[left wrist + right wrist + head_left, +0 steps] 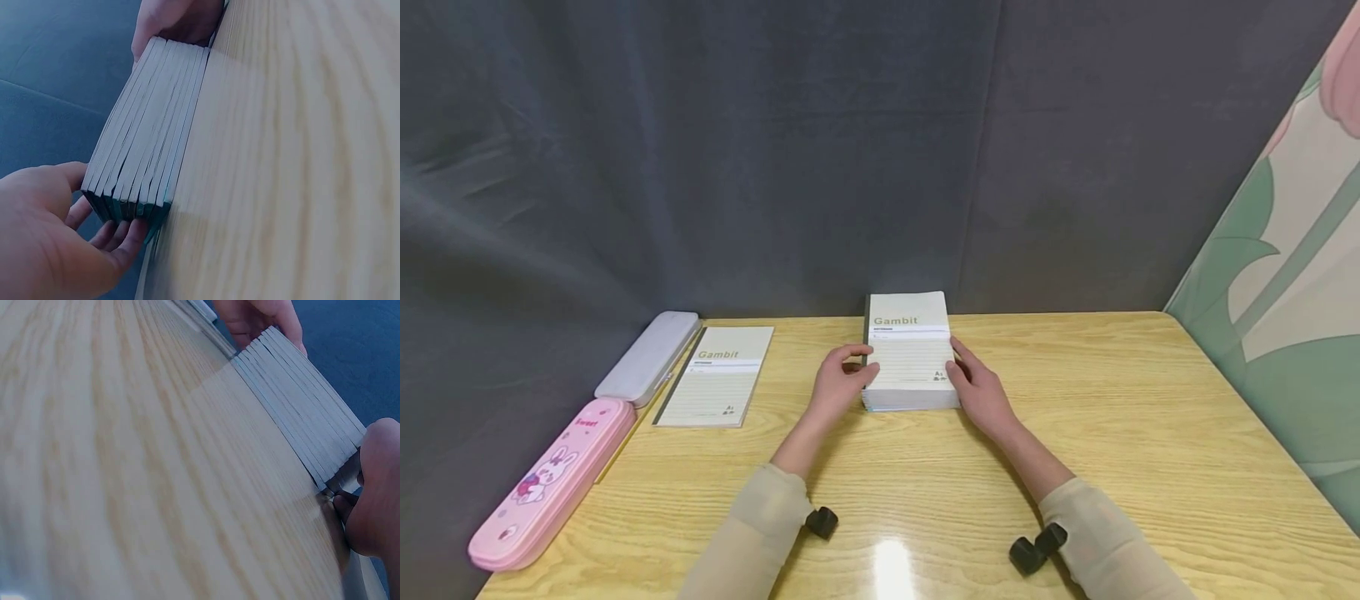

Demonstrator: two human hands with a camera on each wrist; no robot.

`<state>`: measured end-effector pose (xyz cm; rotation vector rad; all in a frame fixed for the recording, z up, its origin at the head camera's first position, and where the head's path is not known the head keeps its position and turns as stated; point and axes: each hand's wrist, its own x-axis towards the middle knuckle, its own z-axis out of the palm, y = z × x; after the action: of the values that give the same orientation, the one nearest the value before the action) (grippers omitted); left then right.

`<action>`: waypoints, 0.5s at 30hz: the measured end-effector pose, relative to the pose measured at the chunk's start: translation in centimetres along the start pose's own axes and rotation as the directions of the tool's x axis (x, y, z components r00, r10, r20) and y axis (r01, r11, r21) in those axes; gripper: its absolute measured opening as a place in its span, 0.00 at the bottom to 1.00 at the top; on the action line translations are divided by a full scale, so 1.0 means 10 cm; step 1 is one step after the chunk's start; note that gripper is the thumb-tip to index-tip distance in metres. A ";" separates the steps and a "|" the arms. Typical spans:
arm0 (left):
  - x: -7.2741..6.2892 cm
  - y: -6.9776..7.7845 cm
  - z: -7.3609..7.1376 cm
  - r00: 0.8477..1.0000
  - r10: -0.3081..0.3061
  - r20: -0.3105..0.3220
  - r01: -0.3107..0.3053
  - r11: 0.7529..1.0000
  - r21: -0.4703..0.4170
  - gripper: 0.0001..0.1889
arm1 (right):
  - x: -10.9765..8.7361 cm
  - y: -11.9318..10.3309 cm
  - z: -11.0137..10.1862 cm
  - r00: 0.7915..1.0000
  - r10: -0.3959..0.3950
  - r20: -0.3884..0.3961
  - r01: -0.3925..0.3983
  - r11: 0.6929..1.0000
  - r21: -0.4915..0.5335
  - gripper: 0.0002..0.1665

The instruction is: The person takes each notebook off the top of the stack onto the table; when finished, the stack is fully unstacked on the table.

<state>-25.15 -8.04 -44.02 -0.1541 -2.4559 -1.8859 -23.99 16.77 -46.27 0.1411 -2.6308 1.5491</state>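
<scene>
A thick stack of Gambit notebooks (pixel 910 358) lies on the table with the dark spines to the left. My left hand (pixel 838 379) holds the spine side, thumb by the top front corner and fingers curled against the spines, as the left wrist view also shows at the hand (pixel 56 231). On the opposite side my right hand (pixel 983 392) grips the stack, its thumb at the top cover's edge and its fingers along the side. The page edges (pixel 300 406) face me in the right wrist view, slightly uneven. Some right fingertips are hidden behind the stack.
A single Gambit notebook (pixel 715 379) lies flat to the left. Beside it are a pale pencil case (pixel 647 354), a pink rabbit pencil case (pixel 553 483) and a yellow pencil (pixel 625 443). A dark curtain (pixel 820 158) hangs along the table's back edge.
</scene>
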 end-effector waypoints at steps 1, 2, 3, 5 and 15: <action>0.00 -0.01 0.00 1.000 -0.005 0.006 0.005 1.000 -0.004 0.16 | 0.00 0.00 0.00 1.000 0.001 0.001 -0.001 1.000 0.000 0.33; -0.01 -0.02 0.01 1.000 -0.005 0.008 0.005 1.000 -0.008 0.16 | 0.00 0.00 0.00 1.000 0.002 0.001 -0.002 1.000 0.002 0.33; -0.01 -0.03 0.01 1.000 -0.005 0.008 0.005 1.000 -0.012 0.17 | 0.00 0.00 0.01 1.000 0.002 0.002 -0.002 1.000 0.003 0.33; -0.02 -0.03 0.01 1.000 -0.005 0.004 0.005 1.000 -0.012 0.17 | 0.00 0.00 0.01 1.000 0.004 0.002 -0.004 1.000 0.004 0.33; -0.02 -0.03 0.00 1.000 -0.010 -0.008 0.010 1.000 0.002 0.17 | -0.02 -0.02 0.00 1.000 0.005 0.007 -0.005 1.000 0.028 0.33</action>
<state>-24.98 -8.14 -44.30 -0.1344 -2.4578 -1.8838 -23.81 16.68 -46.13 0.1418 -2.6179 1.5902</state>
